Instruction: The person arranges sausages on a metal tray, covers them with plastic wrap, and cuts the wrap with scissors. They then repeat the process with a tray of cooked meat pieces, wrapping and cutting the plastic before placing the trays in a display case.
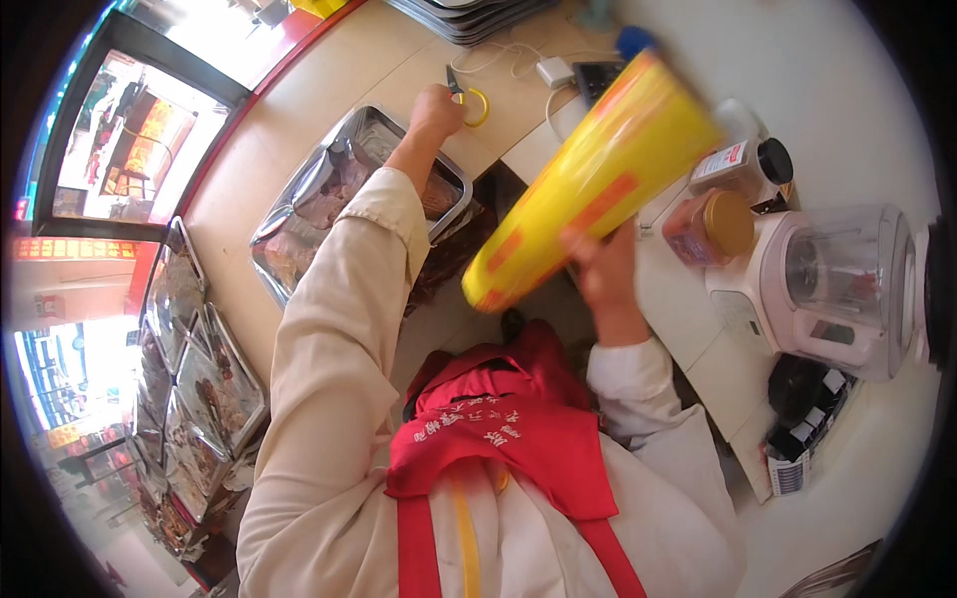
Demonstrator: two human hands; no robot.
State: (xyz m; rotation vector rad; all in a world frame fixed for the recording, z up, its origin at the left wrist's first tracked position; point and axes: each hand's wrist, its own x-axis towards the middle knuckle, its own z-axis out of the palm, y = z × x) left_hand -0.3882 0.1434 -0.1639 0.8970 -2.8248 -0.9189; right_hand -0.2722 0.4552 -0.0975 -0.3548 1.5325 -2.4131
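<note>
My left hand (438, 112) is at the far part of the counter, its fingers closed on a pair of scissors (477, 108) with yellow handles and dark blades. Below that wrist lies a metal tray (462, 179) of meat pieces (333, 190), with clear plastic film over it. My right hand (607, 270) grips a large yellow roll (591, 176) with red-orange print, probably cling film. The roll is tilted and held up in front of me, somewhat blurred. A blue piece (634, 42) shows at its upper end; whether it belongs to the roll, I cannot tell.
Film-covered trays of food (213, 381) stand on the left beside a window frame (142, 138). Stacked metal trays (478, 19) sit at the far edge, near a white charger (554, 72) with cables. On the right are jars (710, 228) and a blender (837, 291).
</note>
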